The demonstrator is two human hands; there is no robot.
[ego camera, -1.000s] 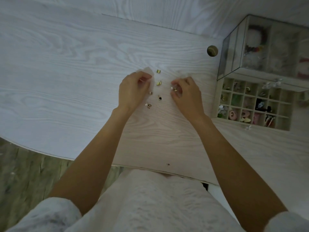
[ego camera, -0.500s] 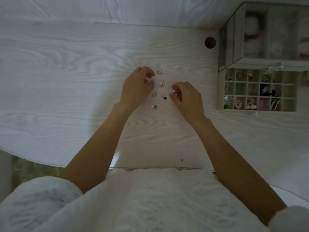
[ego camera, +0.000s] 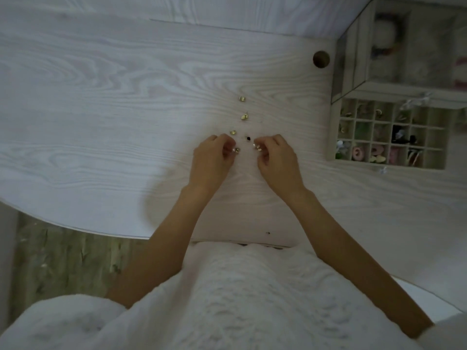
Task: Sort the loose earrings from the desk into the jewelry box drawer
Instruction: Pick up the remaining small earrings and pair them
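Your desk is pale wood grain with a matt finish, the earrings shiny gold metal, the jewelry box glossy clear-walled, your sleeves fuzzy white cloth.

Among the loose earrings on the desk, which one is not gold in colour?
The small black earring, lying on the desk between the two hands' fingertips. The other loose earrings, such as the farthest one, are gold.

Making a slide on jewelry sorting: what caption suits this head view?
Both hands, left and right, pinch gold earrings off the desk beside the open jewelry box drawer.
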